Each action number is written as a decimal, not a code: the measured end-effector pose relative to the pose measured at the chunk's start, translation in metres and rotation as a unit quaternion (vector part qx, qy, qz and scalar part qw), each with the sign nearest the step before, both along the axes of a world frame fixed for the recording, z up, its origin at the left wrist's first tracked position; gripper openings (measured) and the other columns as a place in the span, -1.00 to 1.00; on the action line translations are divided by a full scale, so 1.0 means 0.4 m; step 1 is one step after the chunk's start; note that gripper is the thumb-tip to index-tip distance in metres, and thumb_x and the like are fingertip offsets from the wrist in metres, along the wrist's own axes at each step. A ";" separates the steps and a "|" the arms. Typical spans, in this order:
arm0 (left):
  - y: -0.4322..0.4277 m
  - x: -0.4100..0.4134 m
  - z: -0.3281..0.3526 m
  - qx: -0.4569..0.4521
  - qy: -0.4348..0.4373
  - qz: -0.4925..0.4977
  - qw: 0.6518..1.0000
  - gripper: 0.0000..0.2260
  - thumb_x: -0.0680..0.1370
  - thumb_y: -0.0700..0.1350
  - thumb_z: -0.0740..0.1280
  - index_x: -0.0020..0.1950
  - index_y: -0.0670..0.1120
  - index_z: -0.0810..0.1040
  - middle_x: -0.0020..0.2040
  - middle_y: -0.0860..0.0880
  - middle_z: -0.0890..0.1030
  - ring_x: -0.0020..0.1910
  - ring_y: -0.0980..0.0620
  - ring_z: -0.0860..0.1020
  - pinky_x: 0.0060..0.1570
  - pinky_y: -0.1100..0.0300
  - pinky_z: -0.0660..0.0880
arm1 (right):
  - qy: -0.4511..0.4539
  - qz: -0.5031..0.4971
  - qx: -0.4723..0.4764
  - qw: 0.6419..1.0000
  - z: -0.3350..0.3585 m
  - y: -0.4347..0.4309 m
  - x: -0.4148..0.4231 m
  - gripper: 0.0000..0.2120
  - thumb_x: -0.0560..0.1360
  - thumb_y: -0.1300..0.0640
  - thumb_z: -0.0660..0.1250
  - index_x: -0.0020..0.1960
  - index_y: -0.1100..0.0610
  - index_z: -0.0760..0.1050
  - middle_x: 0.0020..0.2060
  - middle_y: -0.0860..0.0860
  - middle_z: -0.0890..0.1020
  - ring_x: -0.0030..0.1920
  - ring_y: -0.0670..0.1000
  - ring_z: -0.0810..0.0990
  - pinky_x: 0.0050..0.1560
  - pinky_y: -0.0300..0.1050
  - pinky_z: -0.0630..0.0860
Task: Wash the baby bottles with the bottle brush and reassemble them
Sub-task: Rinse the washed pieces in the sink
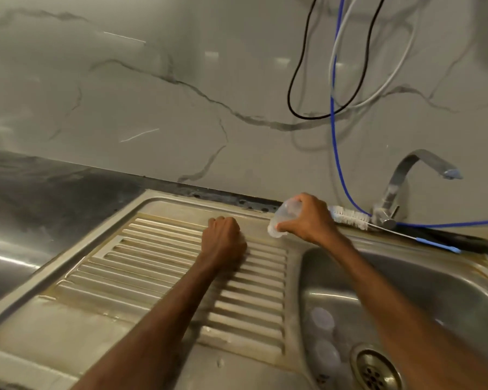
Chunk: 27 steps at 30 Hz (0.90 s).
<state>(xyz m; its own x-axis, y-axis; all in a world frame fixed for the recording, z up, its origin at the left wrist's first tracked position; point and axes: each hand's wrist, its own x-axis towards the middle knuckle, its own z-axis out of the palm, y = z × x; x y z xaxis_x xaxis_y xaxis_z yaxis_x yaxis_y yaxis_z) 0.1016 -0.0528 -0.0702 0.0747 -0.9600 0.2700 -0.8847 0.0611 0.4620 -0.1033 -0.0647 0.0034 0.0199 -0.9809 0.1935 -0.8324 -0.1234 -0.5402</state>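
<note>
Far-left tabletop (26,192): dark and glossy, butting against the sink's drainboard (141,263).
Left grip (223,240): fingers curled tight into a fist, knuckles up, resting on the drainboard ribs; nothing shows inside it.
Bottle (282,218): clear, tilted, lower end at the drainboard's back corner; touching or just above, cannot tell.
Right grip (307,218): fingers and thumb wrapped round the upper body of the clear plastic.
Basin (406,277): 2 pale translucent pieces (323,319) lie near the drain, too blurred to name.
Bottle brush (350,216): untouched on the back ledge just behind the right wrist, wire handle running right past the tap (406,187).
Step in hand: probably handling 1 body at the drainboard; reassembly not yet done.
Next move: likely calls for a free hand on the brush, or for fetching the basin pieces.
</note>
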 end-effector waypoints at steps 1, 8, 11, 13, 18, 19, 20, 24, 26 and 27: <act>0.000 0.007 -0.006 -0.003 0.008 0.011 1.000 -0.85 0.62 -0.03 0.32 0.09 -0.09 0.54 0.11 -0.09 0.56 0.15 -0.08 0.43 0.12 0.00 0.50 | 0.000 0.006 0.012 1.000 -0.013 -0.019 0.033 -0.28 0.25 -0.03 0.64 0.32 0.09 0.45 0.23 0.08 0.58 0.17 0.13 0.56 0.04 -0.08 0.50; -0.005 0.050 -0.027 -0.027 0.007 0.127 0.992 -0.72 0.57 0.08 0.33 0.13 -0.10 0.53 0.15 -0.14 0.54 0.16 -0.10 0.40 0.13 0.02 0.48 | -0.022 0.059 -0.006 0.998 -0.060 -0.121 0.213 -0.32 0.29 0.00 0.61 0.32 0.12 0.43 0.22 0.10 0.60 0.16 0.12 0.57 -0.06 -0.15 0.41; -0.007 0.063 -0.023 -0.026 -0.005 0.164 0.986 -0.65 0.56 0.09 0.32 0.19 -0.15 0.53 0.22 -0.19 0.52 0.25 -0.16 0.39 0.18 -0.01 0.41 | -0.045 0.092 -0.018 0.995 -0.075 -0.146 0.277 -0.31 0.29 0.01 0.62 0.33 0.11 0.43 0.21 0.08 0.61 0.14 0.09 0.58 -0.02 -0.12 0.48; -0.011 0.070 -0.025 -0.016 0.006 0.170 0.985 -0.63 0.54 0.11 0.31 0.18 -0.15 0.52 0.22 -0.20 0.52 0.25 -0.17 0.39 0.19 -0.01 0.42 | -0.052 0.109 -0.025 0.992 -0.079 -0.156 0.313 -0.31 0.31 0.00 0.62 0.33 0.13 0.43 0.20 0.08 0.60 0.15 0.09 0.57 0.01 -0.09 0.51; -0.011 0.067 -0.025 -0.004 0.020 0.179 0.984 -0.61 0.56 0.09 0.31 0.23 -0.18 0.50 0.24 -0.20 0.50 0.27 -0.17 0.39 0.22 -0.02 0.44 | -0.077 0.124 -0.033 0.989 -0.098 -0.168 0.362 -0.30 0.31 -0.03 0.64 0.32 0.13 0.41 0.21 0.07 0.57 0.15 0.06 0.54 0.09 -0.02 0.56; -0.010 0.064 -0.025 -0.003 0.023 0.179 0.984 -0.61 0.57 0.08 0.31 0.24 -0.17 0.50 0.25 -0.20 0.50 0.27 -0.16 0.38 0.23 -0.01 0.44 | -0.079 0.124 -0.029 0.989 -0.104 -0.168 0.366 -0.29 0.30 -0.04 0.65 0.32 0.12 0.41 0.22 0.07 0.56 0.17 0.07 0.54 0.12 0.02 0.57; -0.010 0.062 -0.025 -0.004 0.025 0.180 0.983 -0.62 0.56 0.08 0.32 0.23 -0.17 0.50 0.24 -0.20 0.50 0.27 -0.16 0.38 0.23 -0.01 0.44 | -0.077 0.126 -0.023 0.989 -0.111 -0.168 0.368 -0.27 0.29 -0.03 0.65 0.32 0.12 0.40 0.24 0.07 0.56 0.20 0.08 0.54 0.16 0.06 0.57; -0.007 0.058 -0.024 -0.019 0.007 0.197 0.980 -0.60 0.54 0.06 0.33 0.24 -0.19 0.48 0.22 -0.20 0.50 0.24 -0.16 0.39 0.19 0.01 0.43 | -0.094 0.125 0.010 0.988 -0.124 -0.159 0.342 -0.12 0.26 -0.07 0.68 0.43 0.10 0.31 0.34 0.09 0.52 0.31 0.11 0.51 0.27 0.13 0.53; -0.007 0.052 -0.019 -0.036 -0.012 0.220 0.975 -0.52 0.51 0.11 0.35 0.27 -0.20 0.44 0.22 -0.21 0.49 0.23 -0.17 0.40 0.18 0.00 0.43 | -0.102 0.115 0.009 0.988 -0.116 -0.144 0.300 -0.04 0.27 -0.07 0.68 0.50 0.11 0.26 0.38 0.10 0.49 0.36 0.10 0.48 0.33 0.11 0.50; -0.004 0.046 -0.016 -0.044 -0.018 0.230 0.972 -0.49 0.49 0.14 0.37 0.26 -0.19 0.43 0.21 -0.20 0.49 0.22 -0.17 0.41 0.17 -0.02 0.44 | -0.100 0.110 0.002 0.989 -0.111 -0.131 0.272 -0.05 0.28 -0.07 0.67 0.51 0.10 0.25 0.39 0.10 0.49 0.36 0.09 0.48 0.34 0.11 0.49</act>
